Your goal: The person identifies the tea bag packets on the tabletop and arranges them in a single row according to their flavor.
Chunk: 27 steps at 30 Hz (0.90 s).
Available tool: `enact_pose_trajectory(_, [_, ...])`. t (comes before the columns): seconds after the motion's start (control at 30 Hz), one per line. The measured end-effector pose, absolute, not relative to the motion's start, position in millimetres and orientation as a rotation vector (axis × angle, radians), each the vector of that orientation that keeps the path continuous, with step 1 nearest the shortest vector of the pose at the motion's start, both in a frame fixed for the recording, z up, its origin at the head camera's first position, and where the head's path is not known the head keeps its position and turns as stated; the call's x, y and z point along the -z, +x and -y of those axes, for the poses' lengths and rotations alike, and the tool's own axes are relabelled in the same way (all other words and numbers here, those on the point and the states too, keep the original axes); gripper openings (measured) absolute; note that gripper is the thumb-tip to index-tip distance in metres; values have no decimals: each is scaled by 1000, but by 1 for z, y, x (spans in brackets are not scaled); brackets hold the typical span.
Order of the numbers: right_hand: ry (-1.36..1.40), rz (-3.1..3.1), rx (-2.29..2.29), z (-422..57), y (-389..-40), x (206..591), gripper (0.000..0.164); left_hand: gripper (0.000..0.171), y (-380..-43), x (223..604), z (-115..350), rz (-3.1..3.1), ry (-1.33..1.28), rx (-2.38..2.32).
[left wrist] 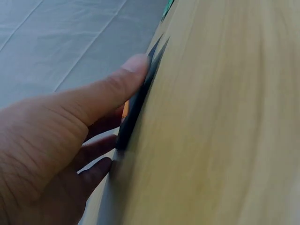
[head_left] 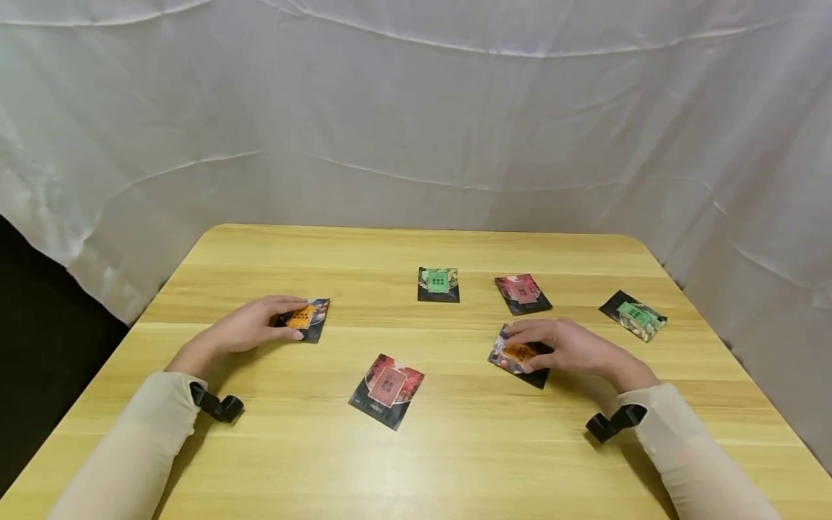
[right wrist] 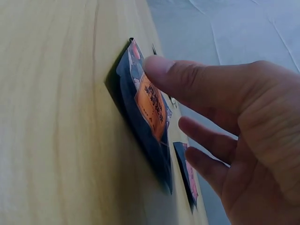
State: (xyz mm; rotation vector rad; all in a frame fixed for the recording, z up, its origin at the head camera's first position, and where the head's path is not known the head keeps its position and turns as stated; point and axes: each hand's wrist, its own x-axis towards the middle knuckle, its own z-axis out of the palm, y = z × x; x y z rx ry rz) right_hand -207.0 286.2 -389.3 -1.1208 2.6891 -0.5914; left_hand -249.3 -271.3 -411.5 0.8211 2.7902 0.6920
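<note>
Orange-labelled packet [head_left: 312, 320] clamped in my left grip [head_left: 250, 326]; my right grip [head_left: 572, 347] straddles a second packet [head_left: 518, 354], pinch unclear; squeeze edges lightly.

- Pale wood-grain table [head_left: 487, 462] with rounded far corners.
- Toward its far edge, a green-labelled packet [head_left: 438, 284], with a red-labelled packet [head_left: 523, 294] to its right.
- Farthest right, a second green-labelled packet [head_left: 633, 315].
- Front of centre, a second red-labelled packet [head_left: 386, 392].
- At left, an orange-labelled packet [head_left: 313, 319]; right of centre, a second orange-labelled packet [head_left: 513, 357]; full contact unclear.
</note>
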Motion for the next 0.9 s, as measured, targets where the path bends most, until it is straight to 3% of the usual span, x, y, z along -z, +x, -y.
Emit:
enact_pose_trajectory(0.43, [-1077, -2610, 644, -287, -208, 397, 38, 77, -248, 414, 271, -2818, 828, -686])
enact_pose_trajectory(0.9, [-1124, -2704, 583, -283, -209, 398, 46, 76, -249, 414, 270, -2812, 831, -705])
